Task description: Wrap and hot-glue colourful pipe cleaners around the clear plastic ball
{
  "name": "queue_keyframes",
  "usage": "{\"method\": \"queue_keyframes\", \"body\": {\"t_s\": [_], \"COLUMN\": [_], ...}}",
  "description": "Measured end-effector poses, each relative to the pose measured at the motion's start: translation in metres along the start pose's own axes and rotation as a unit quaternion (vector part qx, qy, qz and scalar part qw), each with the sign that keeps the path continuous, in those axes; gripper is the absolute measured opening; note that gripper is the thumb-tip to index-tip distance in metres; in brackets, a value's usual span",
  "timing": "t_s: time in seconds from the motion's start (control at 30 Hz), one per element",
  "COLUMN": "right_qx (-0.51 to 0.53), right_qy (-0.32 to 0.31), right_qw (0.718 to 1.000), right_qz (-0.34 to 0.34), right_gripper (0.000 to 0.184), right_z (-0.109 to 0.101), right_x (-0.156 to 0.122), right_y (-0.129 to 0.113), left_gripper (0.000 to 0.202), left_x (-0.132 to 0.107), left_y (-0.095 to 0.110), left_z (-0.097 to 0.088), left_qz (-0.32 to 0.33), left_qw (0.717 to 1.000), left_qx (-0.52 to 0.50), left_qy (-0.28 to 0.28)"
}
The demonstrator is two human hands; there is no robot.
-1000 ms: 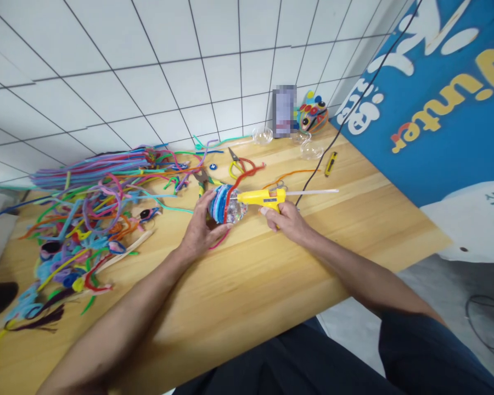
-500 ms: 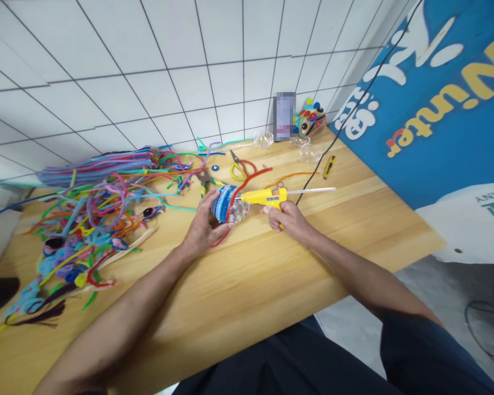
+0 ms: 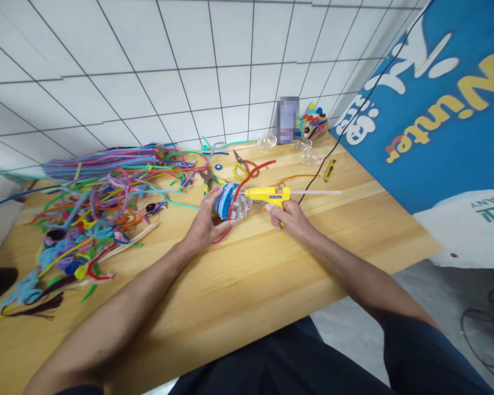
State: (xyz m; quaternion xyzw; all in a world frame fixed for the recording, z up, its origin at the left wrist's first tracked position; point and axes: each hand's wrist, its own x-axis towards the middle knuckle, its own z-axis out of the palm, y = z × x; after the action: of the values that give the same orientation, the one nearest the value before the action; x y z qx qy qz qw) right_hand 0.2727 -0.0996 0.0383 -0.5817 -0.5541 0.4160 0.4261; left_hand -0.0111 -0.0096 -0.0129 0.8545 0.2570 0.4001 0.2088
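Note:
My left hand (image 3: 206, 220) is wrapped round the left side of a clear plastic ball (image 3: 241, 208), part of which is covered with blue, lilac and pink pipe cleaners. A red pipe cleaner (image 3: 251, 178) runs along the edge of the blue rows, its free end pointing up and to the right. In my right hand (image 3: 290, 215) is a yellow hot glue gun (image 3: 267, 193), gripped by its handle. Its nozzle meets the ball beside the red pipe cleaner; whether they touch I cannot tell. A long glue stick (image 3: 319, 192) juts from the gun's back.
Loose pipe cleaners (image 3: 107, 192) heap up at left, a bundle (image 3: 102, 162) behind them. Pliers (image 3: 208, 178), scissors (image 3: 243, 164) and a yellow utility knife (image 3: 330, 170) lie beyond my hands. Clear half-shells (image 3: 267, 141), a phone (image 3: 287, 120) and a decorated ball (image 3: 314, 123) stand near the wall.
The view has shifted slightly. Both hands keep their holds, and the glue gun's nozzle stays by the red pipe cleaner at almost the same spot.

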Motion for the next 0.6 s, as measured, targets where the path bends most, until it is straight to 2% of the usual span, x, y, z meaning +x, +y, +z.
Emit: {"method": "queue_keyframes", "body": {"t_s": [0.17,0.23,0.3,0.37,0.43,0.53,0.6], "right_qx": [0.009,0.007,0.002,-0.031,-0.114,-0.25,-0.337], "right_qy": [-0.052,-0.047,0.008,0.115,0.211,0.266,0.264], "right_qw": [0.999,0.999,1.0,0.993,0.971,0.93,0.901], "right_qz": [0.012,0.007,-0.005,-0.025,-0.021,0.047,0.074], "right_gripper": [0.061,0.062,0.062,0.059,0.054,0.041,0.041], "right_z": [-0.001,-0.004,-0.014,-0.033,-0.056,-0.086,-0.095], "right_x": [-0.001,0.001,0.008,0.019,0.032,0.051,0.06], "right_y": [-0.003,-0.001,0.003,0.01,0.018,0.029,0.035], "left_gripper": [0.093,0.094,0.094,0.094,0.095,0.095,0.095], "left_x": [0.0,-0.001,-0.002,-0.002,-0.002,-0.002,-0.001], "left_y": [0.0,0.0,-0.001,-0.001,-0.001,0.002,0.004], "left_z": [0.0,0.0,0.001,0.003,0.004,0.005,0.005], "left_qz": [-0.011,-0.02,-0.017,-0.009,-0.005,-0.004,-0.001], "left_qw": [1.0,1.0,1.0,1.0,1.0,1.0,0.999], "left_qx": [-0.003,-0.004,-0.005,-0.005,-0.006,-0.006,-0.008], "left_qy": [0.001,0.001,0.009,0.02,0.027,0.031,0.032]}}
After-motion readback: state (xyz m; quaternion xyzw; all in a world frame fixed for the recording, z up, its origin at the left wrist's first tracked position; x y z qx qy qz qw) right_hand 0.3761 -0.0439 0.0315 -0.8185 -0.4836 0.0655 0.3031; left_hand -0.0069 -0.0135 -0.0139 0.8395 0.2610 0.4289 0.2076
